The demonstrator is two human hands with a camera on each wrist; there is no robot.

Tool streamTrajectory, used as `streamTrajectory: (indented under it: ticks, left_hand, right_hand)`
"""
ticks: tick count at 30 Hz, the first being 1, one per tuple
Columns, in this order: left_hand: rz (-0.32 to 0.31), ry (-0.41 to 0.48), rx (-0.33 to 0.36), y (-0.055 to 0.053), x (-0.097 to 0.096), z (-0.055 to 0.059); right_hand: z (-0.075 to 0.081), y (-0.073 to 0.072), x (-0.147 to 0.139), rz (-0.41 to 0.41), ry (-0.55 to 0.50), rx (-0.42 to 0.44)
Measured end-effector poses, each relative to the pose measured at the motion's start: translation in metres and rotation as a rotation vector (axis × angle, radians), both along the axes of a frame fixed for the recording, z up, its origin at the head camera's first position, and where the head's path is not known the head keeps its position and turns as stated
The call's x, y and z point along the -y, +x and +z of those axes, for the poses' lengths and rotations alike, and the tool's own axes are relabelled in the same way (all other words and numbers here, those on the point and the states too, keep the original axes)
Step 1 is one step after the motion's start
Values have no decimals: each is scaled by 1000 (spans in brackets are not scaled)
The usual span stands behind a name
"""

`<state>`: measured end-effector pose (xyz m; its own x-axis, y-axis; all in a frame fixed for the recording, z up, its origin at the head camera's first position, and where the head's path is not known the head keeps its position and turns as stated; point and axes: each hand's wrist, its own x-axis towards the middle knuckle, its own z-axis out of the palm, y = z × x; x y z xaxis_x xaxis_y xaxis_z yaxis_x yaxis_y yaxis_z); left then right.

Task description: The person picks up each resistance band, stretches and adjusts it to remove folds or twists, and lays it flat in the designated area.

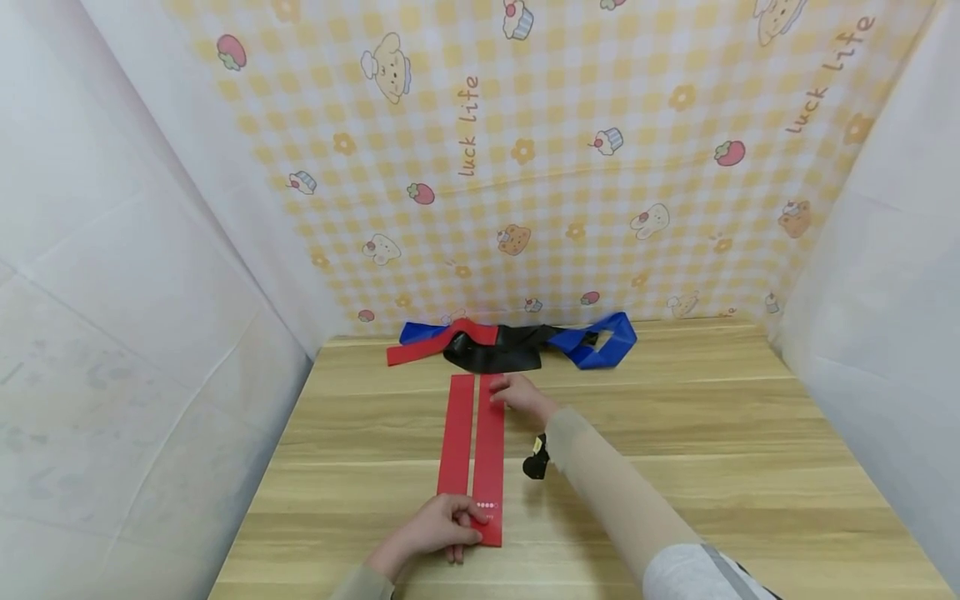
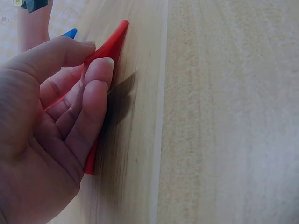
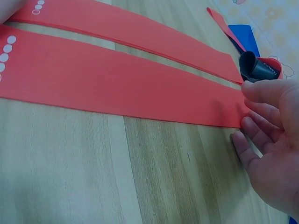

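Red bands [image 1: 489, 450] lie side by side on the table [image 1: 360, 467], the left hand [image 1: 441, 523] pinching at the near end, the right hand [image 1: 523, 396] at the far end, fingers apart. Straightening looks like the step; next probably calls for even smoothing.

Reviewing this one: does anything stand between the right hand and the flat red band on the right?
Nothing visible does. The right hand is right at the far end of the red band; the jumbled bands lie beyond that end, not between them.
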<state>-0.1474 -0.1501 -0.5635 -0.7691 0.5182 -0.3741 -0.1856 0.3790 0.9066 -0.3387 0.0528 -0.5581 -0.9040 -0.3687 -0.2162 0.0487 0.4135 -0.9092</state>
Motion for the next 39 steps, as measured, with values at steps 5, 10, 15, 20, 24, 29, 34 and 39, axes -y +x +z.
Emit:
streamTrajectory:
  ticks: [5, 10, 15, 20, 24, 29, 34, 39]
  left_hand:
    - [-12, 4, 2, -1, 0, 0]
    - [-27, 11, -4, -2, 2, 0]
    - [-15, -6, -11, -2, 2, 0]
    - [1, -13, -22, -2, 3, -2]
    - [5, 12, 23, -3, 5, 0]
    - [23, 79, 56, -10, 5, 8]
    - [74, 106, -29, -30, 8, 17]
    - [174, 85, -105, -57, 11, 28]
  right_hand:
    - [2, 1, -1, 10, 7, 4]
    - [4, 0, -1, 22, 13, 27]
    - [7, -3, -2, 31, 26, 68]
    - [10, -6, -5, 6, -10, 114]
    - [11, -9, -11, -24, -62, 147]
    - [10, -13, -29, -75, -121, 143]
    - [10, -16, -49, -162, -140, 159]
    - [13, -15, -63, -261, -85, 72]
